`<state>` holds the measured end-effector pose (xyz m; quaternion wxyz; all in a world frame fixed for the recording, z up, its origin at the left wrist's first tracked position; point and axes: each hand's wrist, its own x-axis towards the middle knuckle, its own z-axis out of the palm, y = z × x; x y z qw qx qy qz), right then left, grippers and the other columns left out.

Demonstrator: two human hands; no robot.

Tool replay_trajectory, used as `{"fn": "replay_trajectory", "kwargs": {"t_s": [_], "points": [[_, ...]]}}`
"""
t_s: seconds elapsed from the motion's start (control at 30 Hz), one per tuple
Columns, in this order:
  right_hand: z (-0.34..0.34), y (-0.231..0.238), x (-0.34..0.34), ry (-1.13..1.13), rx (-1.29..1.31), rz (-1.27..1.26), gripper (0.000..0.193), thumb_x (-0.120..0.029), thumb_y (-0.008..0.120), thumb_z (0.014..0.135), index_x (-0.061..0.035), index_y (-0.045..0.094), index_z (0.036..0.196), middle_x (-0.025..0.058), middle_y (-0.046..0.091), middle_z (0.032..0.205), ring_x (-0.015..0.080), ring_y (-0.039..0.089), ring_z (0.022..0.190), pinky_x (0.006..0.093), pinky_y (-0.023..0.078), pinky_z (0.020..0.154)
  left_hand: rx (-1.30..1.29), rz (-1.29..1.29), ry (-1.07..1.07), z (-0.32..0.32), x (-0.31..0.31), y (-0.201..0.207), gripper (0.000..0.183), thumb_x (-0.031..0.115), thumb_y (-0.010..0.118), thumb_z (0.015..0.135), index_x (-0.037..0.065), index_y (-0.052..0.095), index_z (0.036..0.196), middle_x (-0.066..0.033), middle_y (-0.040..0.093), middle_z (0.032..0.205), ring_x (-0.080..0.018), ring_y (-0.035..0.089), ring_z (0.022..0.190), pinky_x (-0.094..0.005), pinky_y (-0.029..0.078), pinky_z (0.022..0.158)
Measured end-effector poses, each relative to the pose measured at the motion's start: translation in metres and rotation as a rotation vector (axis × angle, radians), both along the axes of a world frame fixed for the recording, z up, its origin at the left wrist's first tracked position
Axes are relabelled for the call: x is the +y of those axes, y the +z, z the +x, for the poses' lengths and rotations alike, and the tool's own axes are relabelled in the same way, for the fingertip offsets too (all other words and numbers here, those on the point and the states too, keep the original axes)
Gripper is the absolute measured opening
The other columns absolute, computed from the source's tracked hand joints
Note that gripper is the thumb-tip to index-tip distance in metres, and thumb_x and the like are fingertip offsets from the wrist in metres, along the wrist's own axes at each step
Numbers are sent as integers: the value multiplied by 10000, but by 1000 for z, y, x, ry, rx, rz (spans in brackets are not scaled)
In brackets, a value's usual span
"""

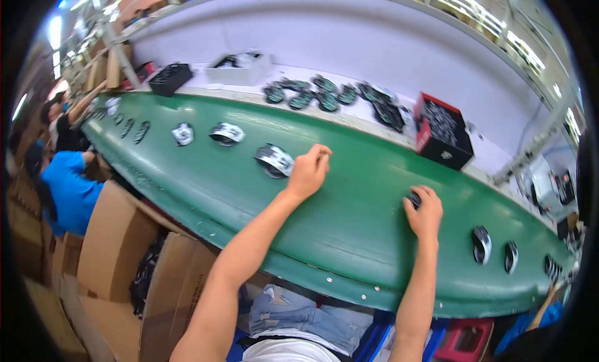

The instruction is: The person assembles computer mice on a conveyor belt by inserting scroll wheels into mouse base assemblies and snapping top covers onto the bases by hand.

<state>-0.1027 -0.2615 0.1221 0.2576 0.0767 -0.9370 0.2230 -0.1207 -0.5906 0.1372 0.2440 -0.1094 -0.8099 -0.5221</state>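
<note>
My left hand [308, 173] is above the green work surface with its fingers curled together. Whatever they may hold is hidden. Right beside it, on the left, lies a curved black piece with a white patterned top [274, 160]. My right hand [427, 213] is closed around a small dark rounded piece [413, 200], low over the green surface. Its fingers cover most of that piece, so its kind does not show.
The green belt-like surface [349, 225] carries more black-and-white pieces [227, 134] to the left and others [481, 244] to the right. Along the back ledge are black-and-green parts [327, 100], a black-and-red box [444, 137] and a white bin [240, 69]. Cardboard boxes [115, 243] and co-workers [70, 187] are at left.
</note>
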Motion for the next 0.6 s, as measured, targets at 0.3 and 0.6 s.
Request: {"fn": "replay_trajectory", "kwargs": {"t_s": [0.3, 0.6], "points": [[2, 0, 29, -417, -15, 148, 433, -98, 709, 755, -86, 632, 1182, 124, 563, 1309, 354, 505, 1232, 503, 412, 1024, 142, -531, 858, -19, -59, -11, 427, 261, 674, 835, 70, 592, 1208, -128, 590, 1171, -332, 500, 1187, -524, 358, 984], [48, -2, -112, 411, -31, -41, 506, -120, 704, 772, -20, 549, 1243, 217, 498, 1333, 404, 443, 1270, 489, 365, 1092, 68, -628, 398, -8, -25, -23, 245, 257, 687, 815, 93, 654, 993, -125, 622, 1075, -317, 570, 1065, -495, 422, 946]]}}
